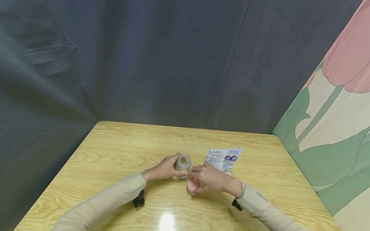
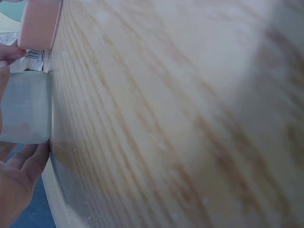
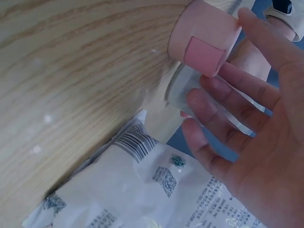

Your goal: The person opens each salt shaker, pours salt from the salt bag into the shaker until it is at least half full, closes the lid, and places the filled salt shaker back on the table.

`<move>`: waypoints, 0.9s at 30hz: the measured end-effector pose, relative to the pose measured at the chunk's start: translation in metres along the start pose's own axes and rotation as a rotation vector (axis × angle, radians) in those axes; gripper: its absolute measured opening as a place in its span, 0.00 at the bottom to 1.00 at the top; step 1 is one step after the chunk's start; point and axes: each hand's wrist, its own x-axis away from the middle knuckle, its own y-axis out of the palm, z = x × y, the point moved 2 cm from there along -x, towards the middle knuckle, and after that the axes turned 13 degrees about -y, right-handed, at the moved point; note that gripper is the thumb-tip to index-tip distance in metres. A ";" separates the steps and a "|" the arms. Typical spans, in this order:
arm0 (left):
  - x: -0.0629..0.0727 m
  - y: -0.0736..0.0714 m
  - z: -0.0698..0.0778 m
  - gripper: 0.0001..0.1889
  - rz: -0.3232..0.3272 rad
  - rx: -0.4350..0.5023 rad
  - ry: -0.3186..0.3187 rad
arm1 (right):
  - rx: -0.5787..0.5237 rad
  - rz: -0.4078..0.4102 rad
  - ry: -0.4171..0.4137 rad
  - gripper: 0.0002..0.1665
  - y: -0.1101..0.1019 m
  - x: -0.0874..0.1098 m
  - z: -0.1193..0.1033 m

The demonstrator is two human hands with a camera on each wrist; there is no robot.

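My left hand (image 1: 162, 168) grips a small clear glass jar (image 1: 184, 166), its thumb and fingers on opposite sides. The jar stands upright on the table, its mouth uncovered and facing up. Just in front and to the right, my right hand (image 1: 213, 180) pinches a pink cylindrical container (image 1: 192, 185) near its rim, between thumb and fingers. A deeper pink square patch shows on the container's side in the right wrist view, with the glass jar (image 3: 181, 88) partly hidden behind it. My other right fingers extend past the container, beside the jar.
Behind my right hand lies a white printed packet (image 1: 224, 158) with a barcode and small text. The wooden table (image 1: 130, 141) meets a dark curtain (image 1: 173, 64) at the back. A floral wall panel (image 1: 332, 144) borders the right side.
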 end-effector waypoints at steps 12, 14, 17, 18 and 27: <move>0.002 -0.001 0.004 0.32 -0.007 0.024 0.020 | 0.017 0.116 -0.066 0.12 -0.003 0.000 0.001; 0.002 -0.001 0.003 0.32 -0.004 0.019 0.025 | 0.016 0.134 -0.070 0.11 -0.004 0.000 0.000; 0.001 -0.001 0.003 0.32 0.000 0.015 0.028 | 0.008 0.179 -0.091 0.09 -0.007 -0.001 0.000; 0.001 -0.001 0.003 0.32 0.001 0.014 0.029 | 0.009 0.194 -0.098 0.09 -0.007 -0.001 -0.001; 0.001 0.001 0.001 0.33 -0.004 0.010 -0.002 | 0.062 0.282 -0.116 0.12 -0.008 -0.001 0.000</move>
